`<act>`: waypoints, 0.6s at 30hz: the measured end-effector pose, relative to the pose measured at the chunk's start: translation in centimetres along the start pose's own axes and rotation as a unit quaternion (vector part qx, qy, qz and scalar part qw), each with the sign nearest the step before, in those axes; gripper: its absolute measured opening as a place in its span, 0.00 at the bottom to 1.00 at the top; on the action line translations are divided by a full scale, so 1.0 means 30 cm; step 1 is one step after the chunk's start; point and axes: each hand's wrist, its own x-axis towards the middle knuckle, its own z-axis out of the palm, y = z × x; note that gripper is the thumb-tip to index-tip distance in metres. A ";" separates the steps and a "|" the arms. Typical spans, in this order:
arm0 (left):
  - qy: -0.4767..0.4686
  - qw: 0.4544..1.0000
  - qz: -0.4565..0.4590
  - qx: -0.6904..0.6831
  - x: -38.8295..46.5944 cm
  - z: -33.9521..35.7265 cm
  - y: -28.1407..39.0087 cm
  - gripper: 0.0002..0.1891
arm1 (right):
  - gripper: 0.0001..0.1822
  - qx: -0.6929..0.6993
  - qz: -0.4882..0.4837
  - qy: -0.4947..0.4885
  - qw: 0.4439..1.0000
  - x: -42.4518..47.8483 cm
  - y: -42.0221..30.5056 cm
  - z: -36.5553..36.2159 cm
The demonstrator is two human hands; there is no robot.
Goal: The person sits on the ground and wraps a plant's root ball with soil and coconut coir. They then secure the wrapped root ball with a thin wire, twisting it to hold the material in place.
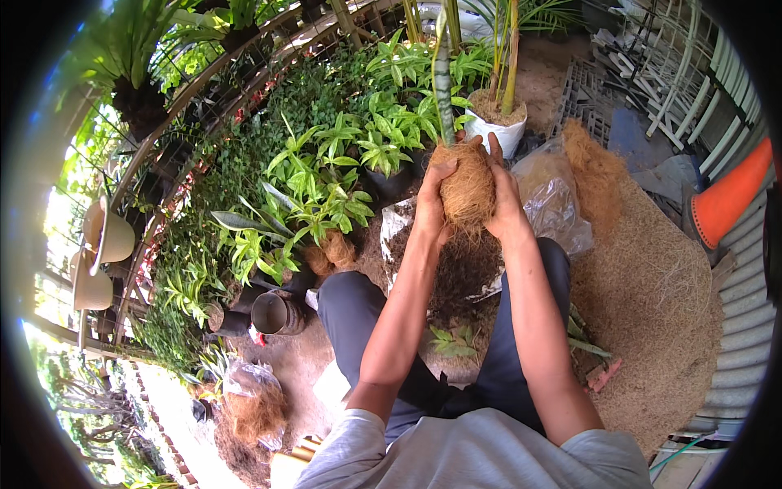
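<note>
Between my two palms is a ball of brown coconut fibre (467, 189), held up in front of my knees. A snake plant leaf (444, 85) with banded green colouring rises upright from its top. My left hand (434, 195) presses the ball's left side, thumb near the top. My right hand (504, 192) curves around its right side with the fingertips pointing up. Below them, between my legs, dark potting soil (461, 275) lies in an opened white sack (396, 229). The ball's far side is hidden.
Leafy potted plants (330, 159) crowd the left and front. Two fibre-wrapped balls (338, 249) lie beside my left knee, near an empty-looking bucket (277, 313). To the right are a clear plastic bag (553, 195), loose coconut fibre (589, 171), a husk-like pile (654, 318) and an orange traffic cone (730, 195).
</note>
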 end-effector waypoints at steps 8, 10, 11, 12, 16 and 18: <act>0.054 0.998 0.013 0.033 0.011 -0.069 -0.033 0.30 | 0.27 -0.039 -0.002 -0.030 0.999 0.021 0.011 -0.023; 0.082 0.994 0.037 0.063 0.013 -0.061 -0.038 0.33 | 0.24 -0.034 0.009 -0.038 0.999 0.024 0.002 -0.030; 0.097 0.991 0.050 0.077 0.015 -0.058 -0.039 0.35 | 0.23 -0.026 0.023 -0.009 0.999 0.023 0.006 -0.028; 0.104 0.988 0.066 0.096 0.020 -0.064 -0.043 0.37 | 0.22 -0.017 0.036 0.018 0.999 0.022 0.010 -0.023; 0.109 0.979 0.099 0.138 0.027 -0.075 -0.043 0.42 | 0.21 0.020 0.016 0.054 0.998 0.025 0.028 -0.017; 0.103 0.979 0.108 0.137 0.023 -0.066 -0.043 0.42 | 0.21 0.040 0.013 0.051 0.998 0.030 0.036 -0.015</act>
